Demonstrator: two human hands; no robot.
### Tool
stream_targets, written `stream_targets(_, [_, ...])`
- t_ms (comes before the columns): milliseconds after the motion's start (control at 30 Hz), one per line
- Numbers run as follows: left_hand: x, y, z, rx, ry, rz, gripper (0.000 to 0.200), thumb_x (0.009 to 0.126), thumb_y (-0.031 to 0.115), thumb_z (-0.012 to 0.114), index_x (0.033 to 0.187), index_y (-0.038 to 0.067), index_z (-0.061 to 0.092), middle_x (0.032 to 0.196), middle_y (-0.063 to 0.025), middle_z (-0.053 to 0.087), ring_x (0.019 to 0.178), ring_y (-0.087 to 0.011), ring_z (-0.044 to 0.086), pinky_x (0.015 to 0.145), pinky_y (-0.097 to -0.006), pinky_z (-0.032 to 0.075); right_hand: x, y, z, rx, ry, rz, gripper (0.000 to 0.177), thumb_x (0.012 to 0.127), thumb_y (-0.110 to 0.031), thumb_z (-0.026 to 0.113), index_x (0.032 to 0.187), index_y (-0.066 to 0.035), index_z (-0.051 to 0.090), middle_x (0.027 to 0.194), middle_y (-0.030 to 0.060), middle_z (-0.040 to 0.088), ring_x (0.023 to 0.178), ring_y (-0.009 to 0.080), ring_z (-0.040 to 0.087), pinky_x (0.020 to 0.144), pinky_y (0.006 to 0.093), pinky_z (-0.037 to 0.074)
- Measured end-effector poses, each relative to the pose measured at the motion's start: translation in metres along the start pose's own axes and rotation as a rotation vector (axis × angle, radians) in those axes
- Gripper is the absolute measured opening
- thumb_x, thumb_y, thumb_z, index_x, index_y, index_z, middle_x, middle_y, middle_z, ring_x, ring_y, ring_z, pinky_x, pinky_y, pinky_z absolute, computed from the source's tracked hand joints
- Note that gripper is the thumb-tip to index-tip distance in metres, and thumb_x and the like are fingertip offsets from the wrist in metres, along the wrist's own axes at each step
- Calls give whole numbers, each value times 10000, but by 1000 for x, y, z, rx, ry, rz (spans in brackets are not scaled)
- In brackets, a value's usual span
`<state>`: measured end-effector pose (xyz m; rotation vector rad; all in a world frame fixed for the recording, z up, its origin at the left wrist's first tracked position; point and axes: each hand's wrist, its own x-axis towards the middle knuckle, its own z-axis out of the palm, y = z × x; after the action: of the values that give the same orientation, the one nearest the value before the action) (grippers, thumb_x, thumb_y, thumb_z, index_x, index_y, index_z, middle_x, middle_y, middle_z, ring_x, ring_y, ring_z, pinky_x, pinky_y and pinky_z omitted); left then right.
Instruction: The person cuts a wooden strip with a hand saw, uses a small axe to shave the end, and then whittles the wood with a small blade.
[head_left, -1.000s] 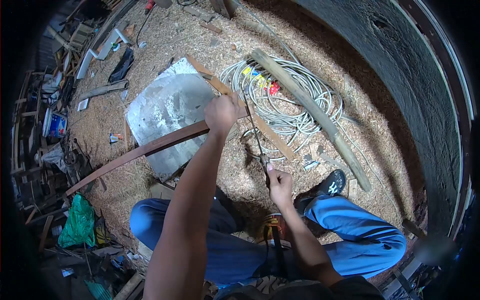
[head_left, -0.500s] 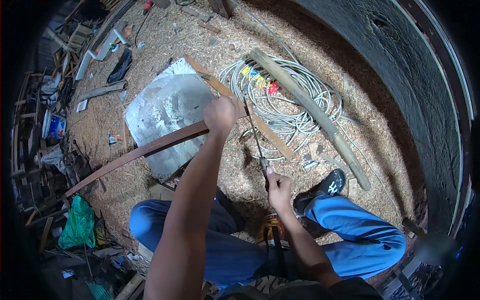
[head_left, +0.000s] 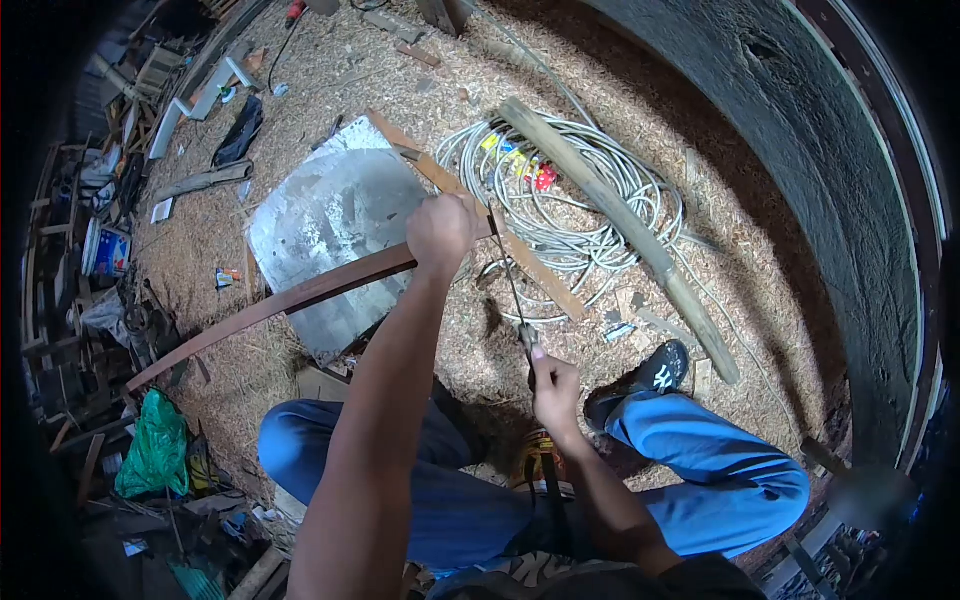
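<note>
My left hand [head_left: 442, 235] is wrapped round a long reddish-brown wooden strip [head_left: 330, 285] close to its right end, pressing it down. My right hand [head_left: 557, 395] is closed on the handle of a handsaw [head_left: 516, 290], whose thin blade appears nearly edge-on. The blade lies against the strip's right end, just beyond my left knuckles. Underneath, a lighter wooden board [head_left: 540, 272] runs diagonally and crosses the strip. A worn grey metal sheet [head_left: 335, 215] lies below the strip to the left. Most of the saw handle is hidden by my fingers.
A coil of grey cable [head_left: 600, 235] with a wooden pole [head_left: 590, 185] across it lies right of the board. A dark curved wall [head_left: 800, 150] rises at the right. Scrap wood and a green plastic bag [head_left: 155, 445] are at the left. Wood shavings cover the ground.
My right hand and the saw have shifted slightly back toward my body. My left hand and the wooden strip stay almost in the same place.
</note>
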<state>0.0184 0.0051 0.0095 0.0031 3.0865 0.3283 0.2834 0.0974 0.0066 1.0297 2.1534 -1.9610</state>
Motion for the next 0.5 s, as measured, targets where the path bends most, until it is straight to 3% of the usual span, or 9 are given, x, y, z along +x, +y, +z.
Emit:
stream_targets(200, [-3, 0, -4, 36, -36, 51, 440, 929, 316, 466, 732, 39, 747, 769, -222, 705, 727, -374, 715, 715, -448, 570, 60, -44, 21, -107, 19, -64, 568, 998, -359, 574, 615, 58, 534, 510, 96, 432, 512, 148, 383, 508, 388, 323])
stream_targets(267, [-1, -3, -1, -29, -54, -1, 465, 923, 362, 480, 781, 8, 746, 797, -264, 688, 759, -425, 692, 761, -495, 543, 70, -52, 29, -60, 27, -78, 620, 1018, -394, 531, 551, 12, 536, 487, 21, 461, 485, 109, 415, 495, 328, 329])
stream_targets(333, [0, -1, -5, -22, -66, -1, 461, 922, 359, 482, 779, 9, 746, 795, -263, 689, 754, -425, 692, 758, -495, 543, 60, -21, 23, -57, 18, -191, 612, 1023, -381, 529, 553, 11, 521, 491, 13, 452, 487, 106, 399, 497, 325, 324])
stream_targets(500, [-3, -3, 2, -43, 0, 11, 456, 919, 356, 488, 769, 11, 744, 788, -261, 689, 744, -421, 693, 753, -495, 544, 16, 1, -4, 47, -27, -59, 579, 1017, -354, 558, 577, 19, 503, 512, 3, 387, 501, 98, 353, 491, 326, 299])
